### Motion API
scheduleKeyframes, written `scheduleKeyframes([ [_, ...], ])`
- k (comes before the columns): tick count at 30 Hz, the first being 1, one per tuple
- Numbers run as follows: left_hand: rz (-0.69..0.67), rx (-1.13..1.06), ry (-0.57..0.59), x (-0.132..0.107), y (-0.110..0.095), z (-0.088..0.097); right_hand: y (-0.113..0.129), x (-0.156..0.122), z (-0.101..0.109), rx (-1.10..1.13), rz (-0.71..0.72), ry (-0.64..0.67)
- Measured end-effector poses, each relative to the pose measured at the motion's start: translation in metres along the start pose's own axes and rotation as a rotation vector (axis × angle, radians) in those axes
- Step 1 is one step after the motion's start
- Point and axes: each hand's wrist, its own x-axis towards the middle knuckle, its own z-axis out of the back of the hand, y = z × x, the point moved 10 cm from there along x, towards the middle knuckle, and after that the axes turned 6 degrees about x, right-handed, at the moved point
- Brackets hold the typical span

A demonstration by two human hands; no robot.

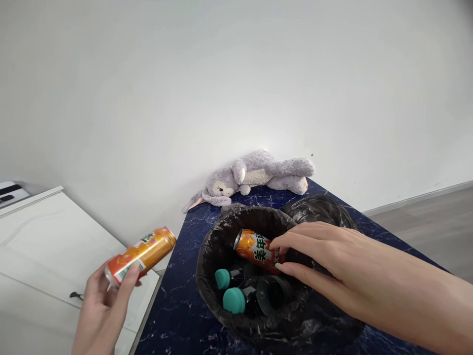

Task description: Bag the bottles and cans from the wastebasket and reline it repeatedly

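Note:
My left hand [107, 301] is closed around the lower end of an orange soda can [148, 251], held tilted in the air left of the table. Over a bin lined with a black plastic bag [209, 251], my right hand [318, 251] grips a second orange can [254, 249] with green and white lettering between thumb and fingers. That can lies slanted inside the bin's mouth. Below it in the bin are bottles with teal caps, one cap [234, 301] nearer and another cap [222, 279] just behind. My right fingers cover the second can's far end.
A grey plush rabbit [254, 172] lies on its side at the back of the dark blue marbled table [185, 281], against the white wall. More black bag [321, 212] bulges behind the bin's right side. A white cabinet [55, 246] stands at left.

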Motion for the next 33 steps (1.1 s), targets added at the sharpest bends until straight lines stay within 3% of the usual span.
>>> scheduleKeyframes([
  [4,0.076,-0.431,0.141,-0.009,-0.023,-0.026,-0.001,-0.001,0.003,-0.002,-0.017,-0.027],
  [8,0.084,-0.573,0.273,-0.017,-0.046,-0.053,0.003,0.002,0.009,-0.006,-0.002,-0.081],
  [14,-0.191,-0.361,0.413,-0.046,-0.105,-0.078,0.011,0.011,0.018,0.027,-0.031,-0.226],
  [17,-0.248,-0.296,0.426,-0.061,-0.128,-0.086,0.020,0.017,0.018,0.072,-0.035,-0.265],
  [19,-0.298,-0.263,0.443,-0.070,-0.142,-0.094,0.025,0.022,0.019,0.167,-0.041,-0.273],
  [23,-0.533,-0.127,0.434,-0.085,-0.173,-0.111,0.028,0.032,0.021,0.489,-0.080,-0.301],
  [26,-0.653,-0.012,0.359,-0.088,-0.187,-0.115,0.021,0.031,0.028,0.534,-0.112,-0.401],
  [30,-0.809,0.123,0.416,-0.094,-0.195,-0.119,0.007,0.025,0.036,0.439,-0.180,-0.509],
  [33,-0.768,0.134,0.400,-0.082,-0.183,-0.110,-0.001,0.023,0.035,0.321,-0.212,-0.468],
])
